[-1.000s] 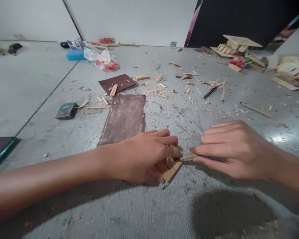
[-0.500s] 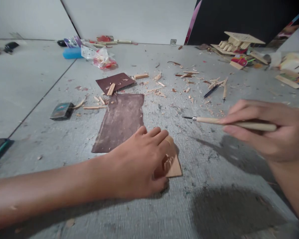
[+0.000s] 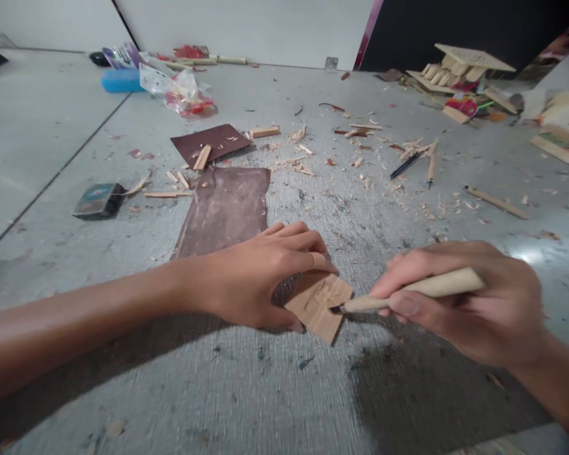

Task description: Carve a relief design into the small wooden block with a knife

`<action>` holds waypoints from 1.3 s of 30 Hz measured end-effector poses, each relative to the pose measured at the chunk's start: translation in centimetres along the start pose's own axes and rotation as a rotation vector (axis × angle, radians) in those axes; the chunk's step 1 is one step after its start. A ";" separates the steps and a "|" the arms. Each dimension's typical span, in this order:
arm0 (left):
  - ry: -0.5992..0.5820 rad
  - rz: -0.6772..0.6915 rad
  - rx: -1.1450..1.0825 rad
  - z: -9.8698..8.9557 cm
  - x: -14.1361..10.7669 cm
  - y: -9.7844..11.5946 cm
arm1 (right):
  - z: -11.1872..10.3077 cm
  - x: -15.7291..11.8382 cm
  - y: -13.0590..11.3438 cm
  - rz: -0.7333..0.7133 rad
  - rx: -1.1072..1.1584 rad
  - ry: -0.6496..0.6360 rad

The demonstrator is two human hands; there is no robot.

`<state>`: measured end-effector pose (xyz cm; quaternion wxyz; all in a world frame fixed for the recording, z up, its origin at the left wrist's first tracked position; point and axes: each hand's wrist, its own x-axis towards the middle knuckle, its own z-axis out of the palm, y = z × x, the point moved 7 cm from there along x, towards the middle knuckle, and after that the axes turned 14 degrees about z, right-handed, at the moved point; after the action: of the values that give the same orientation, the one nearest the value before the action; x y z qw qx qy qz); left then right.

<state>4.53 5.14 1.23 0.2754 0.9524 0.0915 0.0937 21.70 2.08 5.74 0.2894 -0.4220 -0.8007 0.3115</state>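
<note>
A small wooden piece [image 3: 320, 306] with carved marks lies tilted on the grey surface. My left hand [image 3: 270, 272] is curled round its upper left side, the thumb at its left edge and the fingers at the top, one with a band on it. My right hand [image 3: 459, 303] is closed round the pale handle of a carving tool [image 3: 365, 304]. The tool's dark tip touches the wooden piece near its right side. Beyond my left hand lies a worn brown sandpaper sheet [image 3: 232, 205], partly hidden by the hand.
A darker sheet [image 3: 208, 145] carries a wood strip. Shavings and a blue pen [image 3: 405, 165] lie further back, with a wooden-handled tool [image 3: 497, 202] at the right. A small box [image 3: 98, 201] sits at the left. Plastic bags [image 3: 184, 95] and a wooden model [image 3: 455, 69] stand at the back.
My right hand has moved left and down, bringing the tool's tip onto the wooden piece. The wooden piece has turned, and more of it shows beside my left hand. The view has shifted slightly.
</note>
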 end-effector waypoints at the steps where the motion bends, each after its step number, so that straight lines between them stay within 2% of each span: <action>1: 0.001 0.003 -0.005 0.0 0.0 0.0 | 0.0 0.1 0.0 0.003 -0.002 -0.004; 17: 0.019 0.030 -0.002 -0.1 0.0 -0.1 | 0.1 0.0 0.9 0.129 0.057 0.055; 27: 0.019 0.038 0.000 0.0 0.0 -0.2 | 0.2 0.1 1.1 0.146 0.084 0.087; 33: 0.022 0.043 0.012 -0.1 0.0 -0.2 | 0.2 -0.1 -1.0 0.031 -0.104 0.090; 36: 0.036 0.059 0.008 -0.1 0.0 -0.1 | 0.3 0.2 -2.7 -0.018 -0.138 0.051; 39: 0.040 0.066 0.002 -0.2 0.0 -0.1 | 0.4 1.2 -3.9 -0.007 -0.201 -0.031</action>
<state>4.53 5.30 1.32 0.2693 0.9531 0.0658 0.1215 18.93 1.20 8.67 0.2342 -0.4414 -0.8337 0.2352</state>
